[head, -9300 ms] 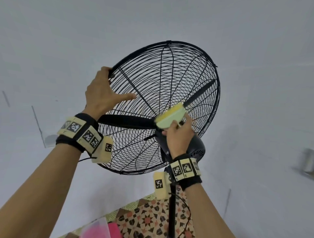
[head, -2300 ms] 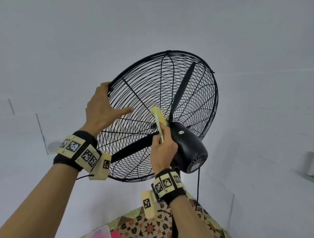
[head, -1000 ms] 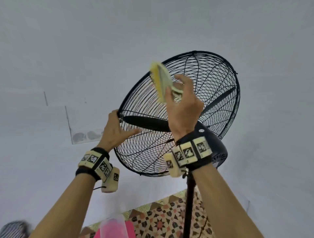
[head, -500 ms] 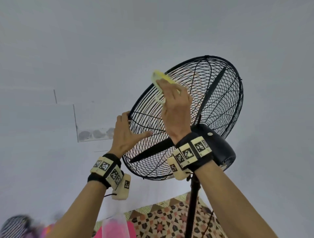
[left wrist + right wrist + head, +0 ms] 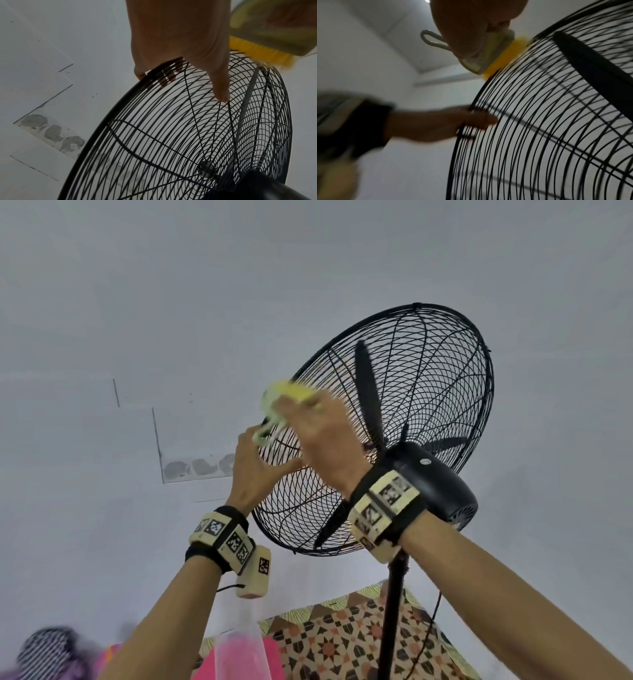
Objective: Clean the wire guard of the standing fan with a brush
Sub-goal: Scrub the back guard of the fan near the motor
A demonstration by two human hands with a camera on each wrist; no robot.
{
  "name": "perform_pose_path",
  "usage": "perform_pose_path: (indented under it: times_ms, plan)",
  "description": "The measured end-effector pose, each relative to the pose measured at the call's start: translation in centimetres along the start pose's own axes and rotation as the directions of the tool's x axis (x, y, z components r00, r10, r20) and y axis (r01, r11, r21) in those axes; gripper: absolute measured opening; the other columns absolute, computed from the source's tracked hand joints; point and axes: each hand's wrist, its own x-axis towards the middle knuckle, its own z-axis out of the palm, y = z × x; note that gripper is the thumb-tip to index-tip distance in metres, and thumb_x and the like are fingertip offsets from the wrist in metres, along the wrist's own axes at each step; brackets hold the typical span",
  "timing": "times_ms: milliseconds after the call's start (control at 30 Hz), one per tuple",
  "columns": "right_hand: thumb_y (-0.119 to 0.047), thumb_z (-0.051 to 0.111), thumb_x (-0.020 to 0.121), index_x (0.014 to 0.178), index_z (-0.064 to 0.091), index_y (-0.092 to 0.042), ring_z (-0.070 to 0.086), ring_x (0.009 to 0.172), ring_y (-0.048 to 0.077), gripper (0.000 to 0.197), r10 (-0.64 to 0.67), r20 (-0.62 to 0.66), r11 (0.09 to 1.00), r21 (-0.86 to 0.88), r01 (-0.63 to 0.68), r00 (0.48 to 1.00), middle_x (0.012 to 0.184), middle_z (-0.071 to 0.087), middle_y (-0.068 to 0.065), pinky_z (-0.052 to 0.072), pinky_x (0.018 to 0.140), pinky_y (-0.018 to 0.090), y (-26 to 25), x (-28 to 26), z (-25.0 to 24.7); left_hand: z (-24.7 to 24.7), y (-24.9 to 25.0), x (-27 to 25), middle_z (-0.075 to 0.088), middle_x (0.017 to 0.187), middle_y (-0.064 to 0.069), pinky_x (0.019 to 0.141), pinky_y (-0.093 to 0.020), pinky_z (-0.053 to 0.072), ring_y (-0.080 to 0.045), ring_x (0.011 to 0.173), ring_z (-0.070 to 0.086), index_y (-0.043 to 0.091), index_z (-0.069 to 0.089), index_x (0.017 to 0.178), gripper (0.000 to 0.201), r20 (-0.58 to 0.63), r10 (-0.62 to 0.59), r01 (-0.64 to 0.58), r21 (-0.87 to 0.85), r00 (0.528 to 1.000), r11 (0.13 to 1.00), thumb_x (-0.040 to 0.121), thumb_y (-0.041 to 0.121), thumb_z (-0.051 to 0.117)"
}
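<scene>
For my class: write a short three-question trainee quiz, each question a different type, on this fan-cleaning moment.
1. True or false: the left hand grips the wire guard at its rim.
2. The brush bristles are: A) black B) yellow C) red.
3. Fill in: the right hand holds the ____.

Key: 1 true; 2 B; 3 brush.

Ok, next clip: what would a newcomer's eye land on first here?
The big black wire guard of the standing fan fills the middle, seen from below against a pale wall. At its upper left edge the right hand presses a brush with yellow bristles against the wires, while the left hand grips the rim just below it.
</scene>
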Motion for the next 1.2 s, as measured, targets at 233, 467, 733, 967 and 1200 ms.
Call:
perform_pose_path:
  times_ms: [233,467,733,967,1200]
  plan:
    - [0.003,0.065,0.092,0.135,0.066,-0.016,0.060,0.088,0.030,0.047,0.179,-0.251,0.984,0.037,-0.175,0.951,0.097,0.069,0.015,0.056,0.075,0.041,-0.2,1.2,-1.4,-0.4,-0.5,0.5,0.050,0.127,0.003,0.098,-0.027,0.047,-0.013,0.118,0.053,0.023,0.045,0.148,0.105,0.003,-0.025,0.024,0.106,1.000,0.994,0.064,0.060,0.094]
    - [-0.007,0.067,0.092,0.122,0.070,-0.010,0.062,0.084,0.025,0.030,-0.229,0.236,0.971,-0.006,0.238,0.944,0.108,0.071,0.011,0.057,0.067,0.037,-2.9,-2.9,1.0,-0.7,-1.7,-0.1,0.059,0.102,0.011,0.073,-0.010,0.053,-0.039,0.126,0.062,0.035,0.056,0.101,0.029,0.164,-0.109,0.090,0.117,0.980,0.989,0.096,0.010,0.070]
    - [-0.005,0.054,0.089,0.139,0.059,-0.007,0.058,0.103,0.027,0.050,0.104,-0.265,0.992,-0.034,-0.118,0.959,0.111,0.071,0.015,0.058,0.083,0.048,-0.3,-1.9,-1.4,0.0,-1.3,0.7,0.051,0.131,-0.002,0.102,-0.034,0.047,-0.015,0.118,0.054,0.021,0.045,0.150,0.097,-0.002,-0.067,0.067,0.090,0.998,0.994,0.070,0.046,0.095]
    - [0.004,0.072,0.086,0.136,0.064,-0.008,0.066,0.103,0.026,0.053,0.085,-0.242,0.996,0.036,-0.079,0.967,0.119,0.073,0.012,0.059,0.084,0.046,0.5,-3.1,-0.4,-0.8,-0.5,1.4,0.052,0.126,-0.002,0.096,-0.035,0.051,-0.017,0.113,0.057,0.022,0.048,0.144,0.098,0.054,-0.088,0.082,0.110,0.995,0.991,0.065,0.059,0.094]
    - [0.006,0.072,0.085,0.130,0.068,-0.006,0.069,0.092,0.030,0.047,-0.109,-0.004,0.993,0.050,0.110,0.994,0.112,0.075,0.013,0.061,0.074,0.050,-1.7,-5.0,1.4,-0.7,-0.8,2.0,0.070,0.098,-0.014,0.073,-0.046,0.061,-0.033,0.086,0.072,0.000,0.056,0.136,0.098,0.086,-0.125,0.124,0.014,0.988,0.992,0.071,0.071,0.077]
